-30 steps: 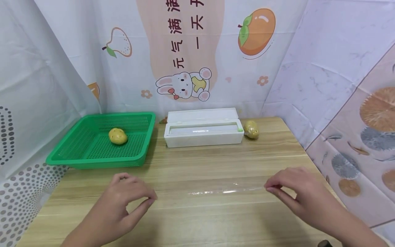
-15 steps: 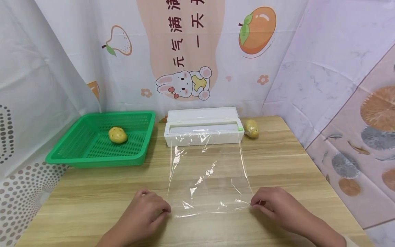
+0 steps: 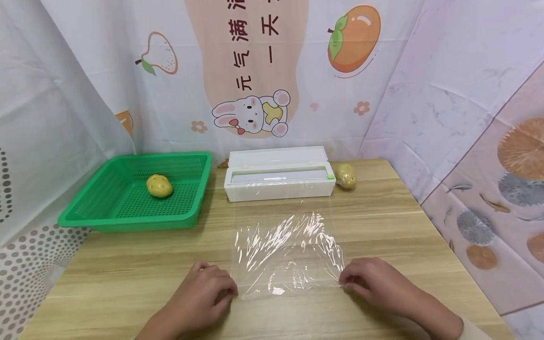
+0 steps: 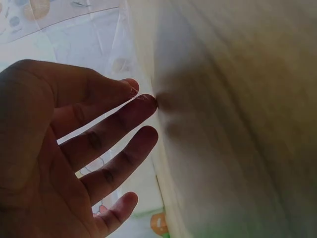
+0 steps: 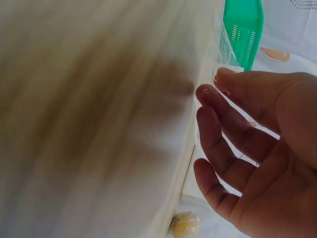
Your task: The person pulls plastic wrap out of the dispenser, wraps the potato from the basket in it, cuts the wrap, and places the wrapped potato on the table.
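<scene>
A sheet of clear plastic wrap (image 3: 284,255) stretches over the wooden table from a white wrap dispenser (image 3: 280,186) with its lid raised. My left hand (image 3: 208,293) pinches the near left corner of the sheet between thumb and forefinger. At the near right corner, my right hand (image 3: 376,285) pinches the film in the same way. In the left wrist view, the left fingertips (image 4: 147,103) are right at the tabletop, the other fingers spread apart. Small film wrinkles show at the right thumb tip (image 5: 226,74) in the right wrist view.
A green plastic basket (image 3: 127,221) holding one bare potato (image 3: 159,186) stands at the back left. Right of the dispenser lies a film-wrapped potato (image 3: 345,176). Printed curtains (image 3: 331,108) hang behind and beside the wooden table (image 3: 382,226).
Both hands came toward the body and closer together, drawing the wrap out of the dispenser. Over the last half second the sheet sank lower toward the table, while the hands barely moved.
</scene>
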`<state>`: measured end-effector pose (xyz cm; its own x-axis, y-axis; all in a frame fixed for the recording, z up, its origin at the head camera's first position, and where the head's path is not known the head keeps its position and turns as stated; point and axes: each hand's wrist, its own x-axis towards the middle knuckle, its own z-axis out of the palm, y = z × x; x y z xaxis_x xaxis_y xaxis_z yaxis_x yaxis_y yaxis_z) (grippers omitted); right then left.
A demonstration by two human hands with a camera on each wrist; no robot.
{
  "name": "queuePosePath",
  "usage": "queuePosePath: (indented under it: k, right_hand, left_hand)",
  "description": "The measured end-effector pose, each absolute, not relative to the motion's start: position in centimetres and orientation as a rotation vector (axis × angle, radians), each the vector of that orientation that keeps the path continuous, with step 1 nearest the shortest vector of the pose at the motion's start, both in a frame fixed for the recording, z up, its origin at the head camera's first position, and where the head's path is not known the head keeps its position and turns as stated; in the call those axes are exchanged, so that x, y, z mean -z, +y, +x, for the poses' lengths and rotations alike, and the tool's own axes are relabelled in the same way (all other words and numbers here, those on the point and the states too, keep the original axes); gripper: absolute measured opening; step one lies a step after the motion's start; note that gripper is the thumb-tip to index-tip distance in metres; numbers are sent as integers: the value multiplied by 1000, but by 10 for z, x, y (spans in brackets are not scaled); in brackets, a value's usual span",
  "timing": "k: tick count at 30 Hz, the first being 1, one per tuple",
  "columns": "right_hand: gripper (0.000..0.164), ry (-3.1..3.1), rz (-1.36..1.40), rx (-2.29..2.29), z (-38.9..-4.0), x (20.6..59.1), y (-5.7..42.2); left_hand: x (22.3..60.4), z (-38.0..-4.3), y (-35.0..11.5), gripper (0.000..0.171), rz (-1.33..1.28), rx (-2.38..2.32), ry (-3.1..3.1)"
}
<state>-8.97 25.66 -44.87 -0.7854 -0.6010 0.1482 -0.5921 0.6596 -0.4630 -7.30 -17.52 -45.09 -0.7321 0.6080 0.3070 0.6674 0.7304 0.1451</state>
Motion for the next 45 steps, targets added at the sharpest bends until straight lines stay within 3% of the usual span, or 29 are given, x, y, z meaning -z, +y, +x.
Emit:
queuePosePath:
  k: [7, 15, 30, 45]
  right_hand:
    - [9, 2716, -1000, 902, -96, 443, 259]
    - [11, 2723, -912, 1004, -127, 420, 260]
    - [40, 2703, -569, 980, -218, 442, 242]
    - [50, 2685, -465, 980, -233, 458, 246]
  left_hand:
    - [445, -74, -175, 9, -1023, 492, -2784]
    - [432, -86, -174, 14, -1086, 690, -2808]
    - [426, -93, -176, 11, -1194, 756, -2944]
    - [420, -95, -177, 10, -1323, 689, -2986]
